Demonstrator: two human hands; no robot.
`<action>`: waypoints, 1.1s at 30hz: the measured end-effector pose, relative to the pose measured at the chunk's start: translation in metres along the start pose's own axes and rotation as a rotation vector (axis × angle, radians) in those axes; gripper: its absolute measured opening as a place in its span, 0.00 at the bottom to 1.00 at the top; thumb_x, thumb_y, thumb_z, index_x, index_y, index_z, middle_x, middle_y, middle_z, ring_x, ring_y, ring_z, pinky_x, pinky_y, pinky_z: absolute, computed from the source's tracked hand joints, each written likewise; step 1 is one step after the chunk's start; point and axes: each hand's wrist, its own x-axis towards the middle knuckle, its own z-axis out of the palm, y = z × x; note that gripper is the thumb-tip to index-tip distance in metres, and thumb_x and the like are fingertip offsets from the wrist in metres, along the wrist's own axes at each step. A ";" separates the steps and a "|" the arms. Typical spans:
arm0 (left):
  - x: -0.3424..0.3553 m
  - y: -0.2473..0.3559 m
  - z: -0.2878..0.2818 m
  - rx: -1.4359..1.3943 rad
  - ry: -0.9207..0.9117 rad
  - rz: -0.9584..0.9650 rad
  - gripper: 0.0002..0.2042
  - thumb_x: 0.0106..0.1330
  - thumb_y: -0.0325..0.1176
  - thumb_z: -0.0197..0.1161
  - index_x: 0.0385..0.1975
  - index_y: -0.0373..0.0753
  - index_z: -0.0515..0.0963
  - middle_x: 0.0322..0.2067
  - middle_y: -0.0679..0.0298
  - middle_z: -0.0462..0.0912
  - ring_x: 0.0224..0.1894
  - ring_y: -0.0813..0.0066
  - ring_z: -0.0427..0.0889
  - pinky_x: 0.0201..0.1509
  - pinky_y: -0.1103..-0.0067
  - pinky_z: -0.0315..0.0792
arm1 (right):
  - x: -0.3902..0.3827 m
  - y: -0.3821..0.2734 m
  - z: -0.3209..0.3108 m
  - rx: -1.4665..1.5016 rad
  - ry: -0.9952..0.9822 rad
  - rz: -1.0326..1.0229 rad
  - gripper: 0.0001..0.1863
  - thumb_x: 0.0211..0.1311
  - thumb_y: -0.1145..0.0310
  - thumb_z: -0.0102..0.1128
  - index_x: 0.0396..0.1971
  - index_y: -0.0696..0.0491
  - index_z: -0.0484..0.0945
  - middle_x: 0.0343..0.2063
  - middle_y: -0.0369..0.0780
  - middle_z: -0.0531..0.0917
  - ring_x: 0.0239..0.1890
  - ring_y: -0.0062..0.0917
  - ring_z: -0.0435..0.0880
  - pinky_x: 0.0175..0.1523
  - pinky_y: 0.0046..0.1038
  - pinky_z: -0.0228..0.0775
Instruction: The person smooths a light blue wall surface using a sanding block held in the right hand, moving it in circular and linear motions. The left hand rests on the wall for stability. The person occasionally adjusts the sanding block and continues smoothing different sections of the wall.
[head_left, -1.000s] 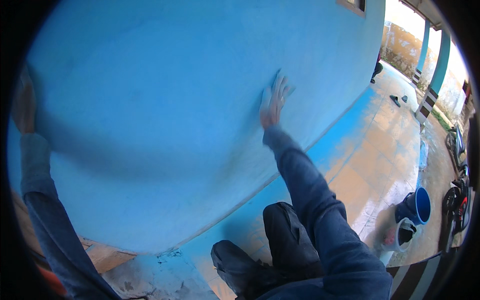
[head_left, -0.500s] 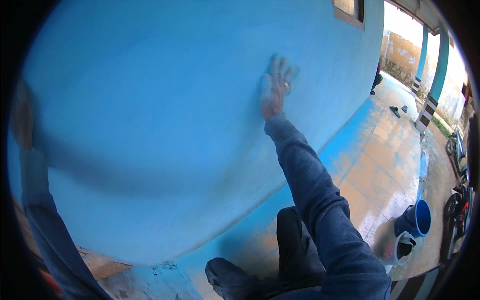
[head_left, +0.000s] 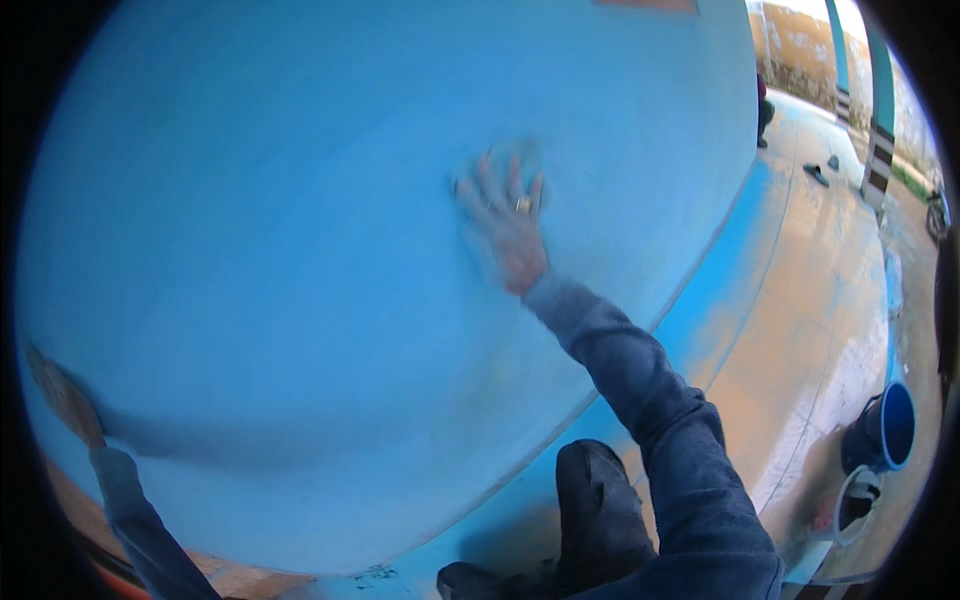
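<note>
In front of me rises a painted blue wall (head_left: 300, 230). My right hand (head_left: 505, 225) lies against it, fingers spread and stretched out, with a ring on one finger. Motion blurs this hand. Behind its fingertips a thin greyish patch (head_left: 533, 153) shows, perhaps a sheet under the palm; its kind is too blurred to tell. Far to the left, near the dark rim of the picture, my left hand (head_left: 68, 395) rests flat on the same wall with its fingers extended. I see nothing held in it.
A tiled floor (head_left: 785, 290) dusted with blue runs along the wall's foot. At right stand a blue bucket (head_left: 880, 428) and a whitish bucket (head_left: 850, 508) with dark cloth inside. Dark sandals (head_left: 816, 175) lie farther off near a post (head_left: 878, 160). A person (head_left: 765, 115) shows partly behind the wall's edge.
My right hand has slid left and a little down along the wall, fingers now spread wider. The left hand sits lower in the picture. The view has shifted, with the window frame now mostly out of sight.
</note>
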 end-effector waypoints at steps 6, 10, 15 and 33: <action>-0.006 -0.002 0.010 -0.021 0.008 0.031 0.25 0.75 0.44 0.34 0.66 0.38 0.59 0.66 0.57 0.59 0.69 0.60 0.55 0.73 0.70 0.47 | -0.004 0.082 -0.007 0.113 0.195 0.366 0.31 0.65 0.60 0.46 0.68 0.45 0.55 0.71 0.44 0.47 0.72 0.51 0.35 0.66 0.65 0.26; -0.009 -0.015 0.008 0.007 0.025 0.162 0.25 0.75 0.44 0.34 0.66 0.37 0.59 0.66 0.56 0.60 0.69 0.60 0.56 0.73 0.70 0.48 | 0.016 0.057 -0.011 -0.075 0.073 0.164 0.30 0.67 0.60 0.45 0.69 0.47 0.54 0.71 0.45 0.48 0.72 0.51 0.36 0.67 0.61 0.23; -0.004 -0.010 0.009 0.000 0.016 0.015 0.26 0.75 0.46 0.35 0.66 0.37 0.59 0.66 0.56 0.60 0.69 0.59 0.56 0.72 0.69 0.48 | -0.064 0.075 0.003 0.068 0.053 0.248 0.31 0.67 0.61 0.45 0.68 0.50 0.54 0.71 0.43 0.49 0.72 0.51 0.36 0.69 0.58 0.24; -0.008 -0.019 0.004 0.022 -0.009 0.011 0.27 0.74 0.47 0.33 0.67 0.38 0.58 0.66 0.57 0.59 0.69 0.60 0.56 0.72 0.70 0.49 | -0.060 0.074 0.002 0.002 0.019 0.061 0.31 0.66 0.64 0.46 0.69 0.48 0.53 0.71 0.42 0.50 0.72 0.50 0.36 0.68 0.60 0.23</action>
